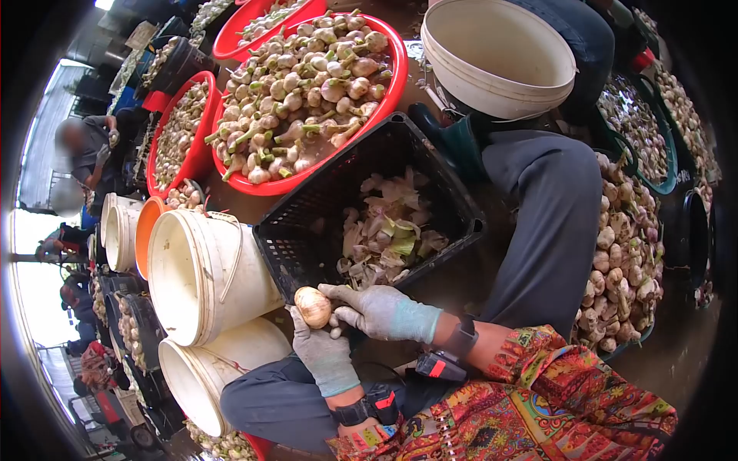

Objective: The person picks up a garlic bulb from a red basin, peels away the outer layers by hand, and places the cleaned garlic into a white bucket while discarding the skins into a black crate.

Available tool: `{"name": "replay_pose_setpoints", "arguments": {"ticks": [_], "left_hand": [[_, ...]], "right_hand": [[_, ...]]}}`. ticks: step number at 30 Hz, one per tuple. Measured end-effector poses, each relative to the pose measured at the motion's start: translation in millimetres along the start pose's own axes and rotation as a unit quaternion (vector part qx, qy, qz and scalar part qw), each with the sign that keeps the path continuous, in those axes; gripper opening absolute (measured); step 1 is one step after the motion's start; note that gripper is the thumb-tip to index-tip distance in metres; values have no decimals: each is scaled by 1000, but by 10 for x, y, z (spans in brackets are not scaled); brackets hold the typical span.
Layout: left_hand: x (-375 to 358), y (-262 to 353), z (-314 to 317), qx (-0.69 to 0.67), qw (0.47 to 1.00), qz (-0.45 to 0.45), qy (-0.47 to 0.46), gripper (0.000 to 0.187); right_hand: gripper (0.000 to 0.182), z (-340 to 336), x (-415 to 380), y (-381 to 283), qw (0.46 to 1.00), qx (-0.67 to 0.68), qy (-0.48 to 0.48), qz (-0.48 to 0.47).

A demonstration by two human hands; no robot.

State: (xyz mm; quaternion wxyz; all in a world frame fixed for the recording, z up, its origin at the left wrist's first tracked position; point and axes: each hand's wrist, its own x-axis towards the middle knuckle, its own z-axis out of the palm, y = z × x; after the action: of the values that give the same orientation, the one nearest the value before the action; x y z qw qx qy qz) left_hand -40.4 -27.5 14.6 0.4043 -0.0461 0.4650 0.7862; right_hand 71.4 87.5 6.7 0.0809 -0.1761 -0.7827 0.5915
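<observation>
My left hand point(324, 357), in a grey work glove, grips a pale, brown-streaked garlic bulb point(314, 307) with its fingertips. My right hand point(392, 312), gloved the same way, meets it from the right. Its fingers are curled, with the foremost pressed against the bulb's side. Whether the right hand holds anything else is hidden. Just beyond both hands, a black plastic crate point(300, 265) tilts between my legs. Loose papery garlic skins point(388, 230) lie inside it.
White buckets point(181, 269) stand at the left. Ahead is a red tub point(400, 69) heaped with garlic, and a large white bucket point(500, 58) is at the top. Garlic bulbs point(623, 261) are piled by my right leg. Another person point(96, 146) works at far left.
</observation>
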Motion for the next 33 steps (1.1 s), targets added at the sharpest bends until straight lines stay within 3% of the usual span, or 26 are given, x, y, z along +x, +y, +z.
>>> {"name": "replay_pose_setpoints", "arguments": {"ticks": [5, 7, 8, 11, 13, 14, 15, 16, 17, 18, 20, 22, 23, 25, 27, 29, 30, 31, 32, 33], "left_hand": [[24, -15, -21, 36, 999, -5, -25, 45], [5, -15, 39, 47, 998, -11, -25, 44], [9, -15, 11, 33, 999, -37, -14, 44], [28, -31, -16, -2, 998, -64, -15, 44], [77, -52, -56, -27, 996, -81, -27, 44], [87, -74, -91, -50, 993, -99, -35, 44], [88, -80, -110, -72, 990, -115, -43, 44], [82, -90, -77, -60, 990, -123, 14, 44], [68, -88, -96, -15, 992, -127, -6, 44], [63, -91, -77, -2, 993, -120, -4, 45], [91, -146, -103, 56, 995, -83, 8, 45], [79, -230, -41, 196, 980, -14, 34, 44], [107, -230, -79, 203, 978, -36, 22, 47], [65, -201, 28, 166, 984, 5, -60, 52], [28, -138, 117, 145, 987, 5, -73, 55], [57, -119, 73, 298, 950, 53, -74, 57], [74, -103, 73, 291, 956, -2, -33, 54], [78, -130, 25, 289, 957, -5, -27, 54], [97, -164, -41, 260, 965, -5, -42, 50], [129, -167, -37, 231, 971, -2, -60, 46]], "right_hand": [[37, 103, -5, 110, 997, 52, 58, -4], [31, 49, 56, 27, 978, 166, 125, -16], [30, -143, 2, -100, 931, 315, 3, 182], [33, -190, 47, 87, 903, 377, -38, 203], [42, -274, 56, 126, 938, 292, -27, 186], [46, -279, 35, 132, 989, 102, 56, 91], [50, -277, 22, 134, 986, -93, 136, -12], [53, -235, 45, 175, 988, -73, 133, -37], [43, -191, 74, 222, 996, -46, 72, -20], [33, -69, 95, 327, 997, -24, 74, -15], [25, -123, 68, 259, 991, -99, 76, -44], [28, -108, 106, 252, 992, -119, 36, 30], [30, -109, 135, 277, 988, -122, 21, 87], [34, -195, 118, 327, 992, 53, 57, 100], [34, -281, 104, 332, 979, 166, 28, 116], [36, -301, 101, 233, 987, 113, 33, 112], [36, -251, 128, 306, 987, 113, 28, 112], [37, -165, 135, 411, 933, 335, 11, 128], [38, -89, 129, 495, 830, 541, -3, 139], [38, -77, 161, 494, 829, 541, -6, 140]]}}
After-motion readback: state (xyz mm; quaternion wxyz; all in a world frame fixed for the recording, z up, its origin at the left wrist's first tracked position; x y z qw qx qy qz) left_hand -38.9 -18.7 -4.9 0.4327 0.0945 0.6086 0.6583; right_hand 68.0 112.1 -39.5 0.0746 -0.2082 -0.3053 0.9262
